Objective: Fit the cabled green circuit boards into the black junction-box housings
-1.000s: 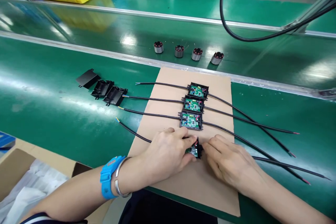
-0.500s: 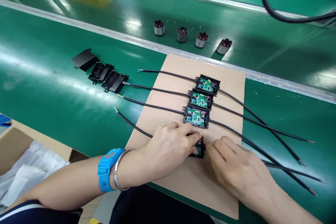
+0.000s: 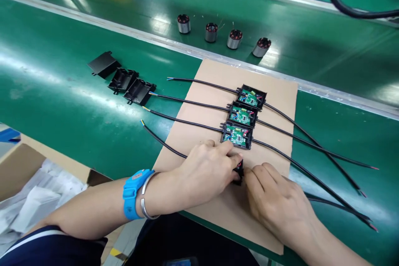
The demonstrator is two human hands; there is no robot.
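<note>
My left hand (image 3: 207, 172) is closed over a small black plastic case (image 3: 239, 171), fingers pressing on it and hiding most of its inside. Close by on the right, my right hand (image 3: 274, 201) pinches at the case's cable end. A black cable (image 3: 336, 203) comes out from behind that hand; the pinched part is hidden. Above lie three open black cases in a row, the closest one (image 3: 237, 136) showing a green circuit board. Each has a black cable at either side, with coloured wire ends on the left. All rest on a brown cardboard sheet (image 3: 199, 104).
Left on the green bench are a black cover (image 3: 104, 65) and two empty black housings (image 3: 140, 92). Several metal stator coils (image 3: 234, 39) stand beyond the metal rail (image 3: 174, 49). A cardboard box (image 3: 23, 174) with white packets sits lower left. A thick black cable loop (image 3: 343, 6) hangs upper right.
The view has shifted slightly. My left fingers have moved a little further over the near case, covering more of its board. My right hand keeps its pinch beside it.
</note>
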